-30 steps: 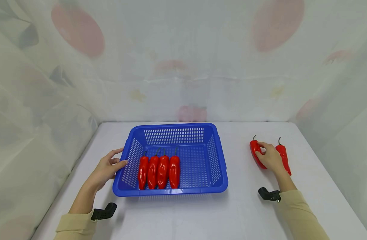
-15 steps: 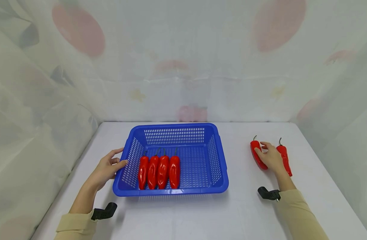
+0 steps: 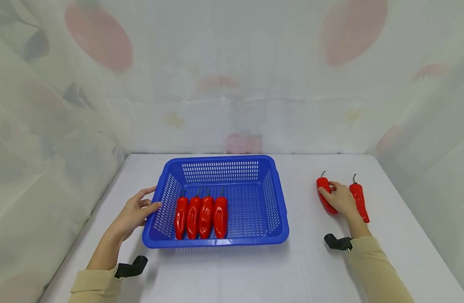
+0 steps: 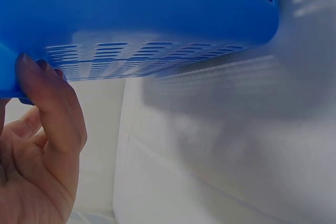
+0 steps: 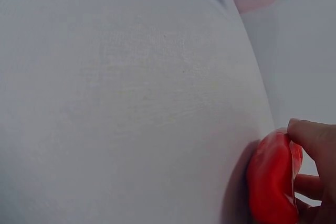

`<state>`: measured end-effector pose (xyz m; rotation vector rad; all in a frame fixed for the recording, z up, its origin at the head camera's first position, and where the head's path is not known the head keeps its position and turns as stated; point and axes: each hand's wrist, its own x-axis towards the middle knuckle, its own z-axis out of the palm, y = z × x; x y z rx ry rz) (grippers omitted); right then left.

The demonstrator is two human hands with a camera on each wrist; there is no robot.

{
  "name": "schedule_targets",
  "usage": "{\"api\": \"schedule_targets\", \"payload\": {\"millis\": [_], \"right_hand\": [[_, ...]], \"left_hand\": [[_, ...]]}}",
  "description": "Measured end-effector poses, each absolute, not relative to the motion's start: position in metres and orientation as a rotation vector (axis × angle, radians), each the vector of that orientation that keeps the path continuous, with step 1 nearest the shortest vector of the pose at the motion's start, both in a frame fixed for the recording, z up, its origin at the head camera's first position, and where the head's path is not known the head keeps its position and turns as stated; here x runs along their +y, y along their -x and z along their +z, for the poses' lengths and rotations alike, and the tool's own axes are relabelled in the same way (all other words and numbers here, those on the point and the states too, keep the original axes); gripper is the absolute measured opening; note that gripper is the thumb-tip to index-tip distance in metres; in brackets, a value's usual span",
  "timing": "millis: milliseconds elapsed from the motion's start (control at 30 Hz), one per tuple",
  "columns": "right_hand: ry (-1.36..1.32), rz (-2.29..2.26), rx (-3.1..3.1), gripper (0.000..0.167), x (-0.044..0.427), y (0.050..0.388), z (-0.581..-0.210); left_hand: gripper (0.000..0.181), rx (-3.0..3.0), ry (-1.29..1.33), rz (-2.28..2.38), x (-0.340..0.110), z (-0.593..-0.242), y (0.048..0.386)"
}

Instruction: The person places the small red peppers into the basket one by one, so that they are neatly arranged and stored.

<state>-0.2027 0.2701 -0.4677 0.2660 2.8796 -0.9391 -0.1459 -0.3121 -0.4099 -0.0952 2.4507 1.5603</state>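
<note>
A blue perforated basket point(image 3: 232, 158) stands on the table, with several red chili peppers point(image 3: 220, 216) side by side in its left half, stems pointing away. My left hand point(image 3: 130, 215) grips the basket's left rim; in the left wrist view its curled fingers point(image 4: 55, 108) are against the outside wall. On the right, my right hand point(image 3: 343, 201) pinches a loose red chili pepper point(image 3: 322, 183) lying on the table, thumb over its upper side. The right wrist view shows that red pepper point(image 5: 270, 182) close up, fingers partly hidden behind it.
Another red chili pepper point(image 3: 358, 201) lies just right of my right hand. The white table point(image 3: 232, 277) meets patterned fabric walls point(image 3: 292, 84) at its back and sides. Black wrist cameras point(image 3: 131, 267) sit on both sleeves.
My right hand drew slightly back from the pepper half a second ago, and now its thumb lies over the pepper again, a little lower. The left hand and basket have not moved.
</note>
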Motion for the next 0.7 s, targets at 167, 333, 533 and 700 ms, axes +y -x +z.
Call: {"api": "schedule_targets", "payload": {"millis": [167,333,533,700], "right_hand": [[-0.271,-0.935,2.854,0.071,0.2703,0.2040,-0.4674],[-0.261,-0.921,2.851,0.071,0.2692,0.2044,-0.4666],[-0.257,-0.934,2.855,0.071,0.2689,0.2044,-0.4667],[-0.260,-0.944,2.867,0.071,0.2699,0.2056,-0.4665]], "left_hand": [[0.070,2.451,0.093,1.559,-0.3114,-0.4082,0.1456],[0.070,2.455,0.089,1.557,-0.3113,-0.4074,0.1455],[0.070,2.455,0.084,1.556,-0.3104,-0.4058,0.1448],[0.070,2.451,0.087,1.550,-0.3099,-0.4049,0.1448]]}}
